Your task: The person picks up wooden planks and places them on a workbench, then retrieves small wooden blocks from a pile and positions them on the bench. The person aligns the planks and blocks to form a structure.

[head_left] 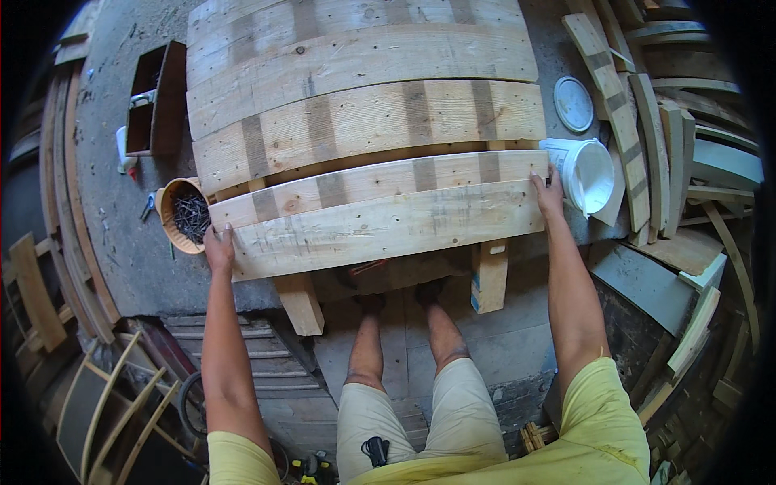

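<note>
Looked to me like the lining-up step in a plank job; the front plank (388,228) sat at the near side of the stack, running left to right above two thick beam ends (301,305) that poked out toward the person's legs; left hand (219,249) was clamped on its left end and right hand (550,196) on its right end, thumbs on top, so the grip was closed at both ends; right behind it lay a striped plank (356,186), and I couldn't tell if the hands had hold of that one too; a dark gap ran between it and the next plank back (364,120), so I'd guess the spacing wasn't settled yet; next move, imo, called for shifting both ends evenly so the thing stayed square and didn't skew; also worth minding the elbow room, since the pot (165,213) of nails (191,217) was just beside the left hand and the white bucket (575,176) was just beside the right; nailing would make sense only after that, if those nails were meant for it
</note>
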### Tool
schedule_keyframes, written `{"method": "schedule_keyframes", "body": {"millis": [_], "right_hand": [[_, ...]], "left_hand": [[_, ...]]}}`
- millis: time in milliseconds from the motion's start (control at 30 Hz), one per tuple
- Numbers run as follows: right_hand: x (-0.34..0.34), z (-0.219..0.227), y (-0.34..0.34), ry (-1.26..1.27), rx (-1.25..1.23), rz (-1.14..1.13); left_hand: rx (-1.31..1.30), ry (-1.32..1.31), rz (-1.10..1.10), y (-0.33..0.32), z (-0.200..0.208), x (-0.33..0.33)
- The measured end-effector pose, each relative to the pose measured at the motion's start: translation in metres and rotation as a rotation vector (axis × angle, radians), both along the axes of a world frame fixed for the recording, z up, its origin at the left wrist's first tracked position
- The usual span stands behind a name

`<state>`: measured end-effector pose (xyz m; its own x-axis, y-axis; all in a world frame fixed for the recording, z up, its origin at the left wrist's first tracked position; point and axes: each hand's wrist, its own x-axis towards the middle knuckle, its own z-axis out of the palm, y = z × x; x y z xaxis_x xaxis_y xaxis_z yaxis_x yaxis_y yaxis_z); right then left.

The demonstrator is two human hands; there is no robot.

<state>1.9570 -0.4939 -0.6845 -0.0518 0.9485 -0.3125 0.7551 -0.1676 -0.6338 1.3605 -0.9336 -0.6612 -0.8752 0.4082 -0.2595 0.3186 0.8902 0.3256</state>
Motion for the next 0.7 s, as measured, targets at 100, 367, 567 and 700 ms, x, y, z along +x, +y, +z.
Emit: {"method": "schedule_keyframes", "body": {"millis": [100, 367, 567, 700], "right_hand": [[-0.024, 0.001, -0.023, 0.003, 0.069, -0.042], [-0.026, 0.001, -0.038, -0.040, 0.139, -0.084], [-0.016, -0.012, -0.034, -0.096, 0.214, -0.042], [-0.019, -0.008, -0.032, -0.089, 0.173, -0.052]], "left_hand": [[-0.054, 0.120, 0.025, -0.003, 0.009, 0.008], [0.046, 0.046, 0.131, 0.002, -0.003, 0.002], [0.024, 0.047, 0.134, 0.000, -0.008, 0.003], [0.008, 0.075, 0.091, -0.004, -0.010, -0.001]]}}
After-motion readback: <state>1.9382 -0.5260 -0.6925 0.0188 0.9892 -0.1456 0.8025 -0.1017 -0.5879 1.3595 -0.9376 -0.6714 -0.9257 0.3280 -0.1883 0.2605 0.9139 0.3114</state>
